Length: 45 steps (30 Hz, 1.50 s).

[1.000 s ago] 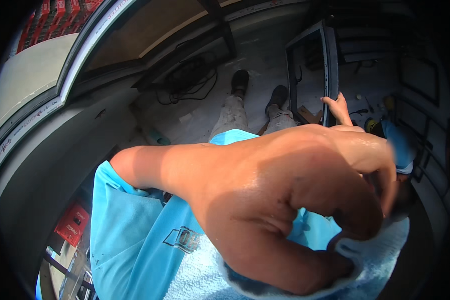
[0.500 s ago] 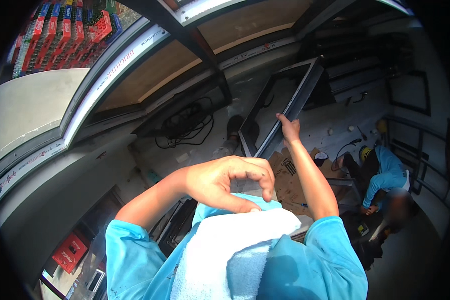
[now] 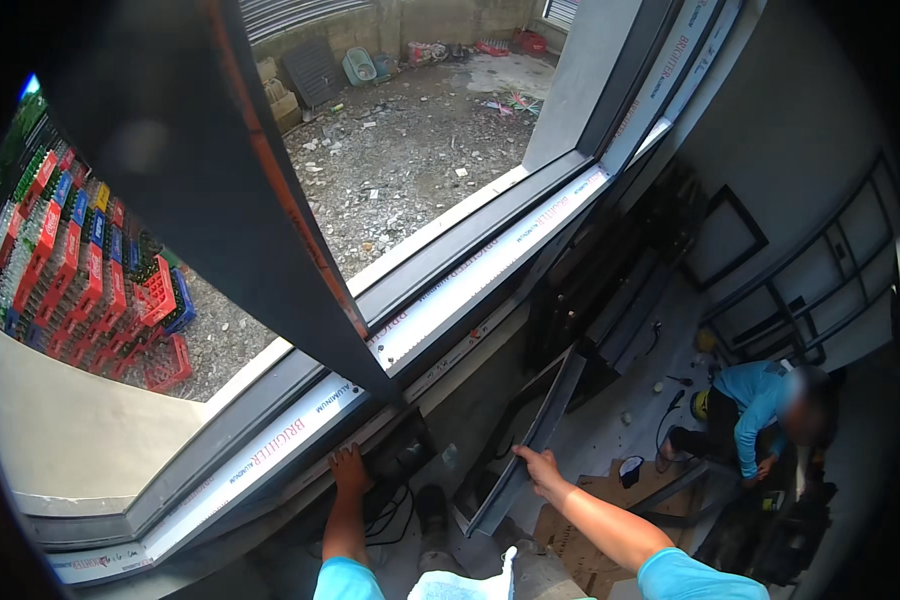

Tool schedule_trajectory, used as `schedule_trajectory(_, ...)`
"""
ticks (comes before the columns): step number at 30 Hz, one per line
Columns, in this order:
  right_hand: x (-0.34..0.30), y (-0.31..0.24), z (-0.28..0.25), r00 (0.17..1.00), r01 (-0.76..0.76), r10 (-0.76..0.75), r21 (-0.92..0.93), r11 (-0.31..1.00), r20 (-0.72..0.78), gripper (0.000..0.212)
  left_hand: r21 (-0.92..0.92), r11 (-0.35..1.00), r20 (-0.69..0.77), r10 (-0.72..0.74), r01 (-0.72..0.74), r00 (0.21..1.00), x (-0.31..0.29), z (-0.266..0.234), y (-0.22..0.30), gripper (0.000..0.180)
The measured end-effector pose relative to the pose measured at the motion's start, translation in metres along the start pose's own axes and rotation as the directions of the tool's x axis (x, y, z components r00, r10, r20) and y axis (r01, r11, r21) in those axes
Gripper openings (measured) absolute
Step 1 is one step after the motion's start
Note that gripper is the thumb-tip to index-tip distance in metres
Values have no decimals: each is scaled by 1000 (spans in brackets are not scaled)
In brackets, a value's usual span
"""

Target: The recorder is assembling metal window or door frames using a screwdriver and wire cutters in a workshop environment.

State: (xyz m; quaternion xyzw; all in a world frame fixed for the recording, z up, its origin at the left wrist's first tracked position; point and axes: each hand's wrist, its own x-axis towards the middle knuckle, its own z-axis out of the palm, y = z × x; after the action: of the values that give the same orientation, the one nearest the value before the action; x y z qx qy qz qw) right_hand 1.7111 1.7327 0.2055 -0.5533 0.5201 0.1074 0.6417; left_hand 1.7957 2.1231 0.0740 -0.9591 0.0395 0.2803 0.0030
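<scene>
My right hand (image 3: 538, 470) is closed round the edge of a dark grey rectangular metal frame (image 3: 532, 440), which leans tilted over the floor. The frame looks like a window sash. My left hand (image 3: 347, 468) reaches to the lower rail below the window and rests its fingers, slightly apart, on the rail's surface. Above that hand runs the fixed window frame (image 3: 470, 293), dark with pale printed film along its inner side. A white towel (image 3: 467, 585) hangs at my chest. The lower end of the held frame is near my feet.
A dark upright mullion (image 3: 300, 220) crosses the window. Stacked bottle crates (image 3: 90, 270) and gravel ground (image 3: 390, 170) lie outside. To the right a co-worker in a blue shirt (image 3: 755, 390) crouches by cardboard (image 3: 575, 545), tools and cables. More metal frames (image 3: 820, 270) lean on the wall.
My left hand has gone from beside the towel at my chest out to the rail below the window. My right hand still holds the frame. The view has swung up toward the window.
</scene>
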Motion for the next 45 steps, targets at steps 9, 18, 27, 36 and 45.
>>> schedule_trajectory(9, 12, 20, 9, 997, 15, -12, 48, 999, -81, 62, -209, 956, -149, 175, -205, 973, -10, 19, -18, 75)
schedule_trajectory(18, 42, 31, 43, 989, 64, -55, 62, 996, -134, 71, -159, 962, -143, 199, -221, 970, -70, 12, -78, 74)
schedule_trajectory(27, 65, 27, 82, 980, 131, -114, 102, 986, -162, 65, -116, 991, -6, 68, -68, 998, -109, 43, -116, 82)
schedule_trajectory(36, 103, 16, 126, 959, 197, -169, 107, 974, -227, 67, -81, 988, -134, -141, 130, 981, -143, 99, -165, 57)
schedule_trajectory(45, 160, 29, 153, 959, 273, -247, 232, 933, -137, 66, -190, 944, -166, -303, 271, 938, -127, 97, -167, 37)
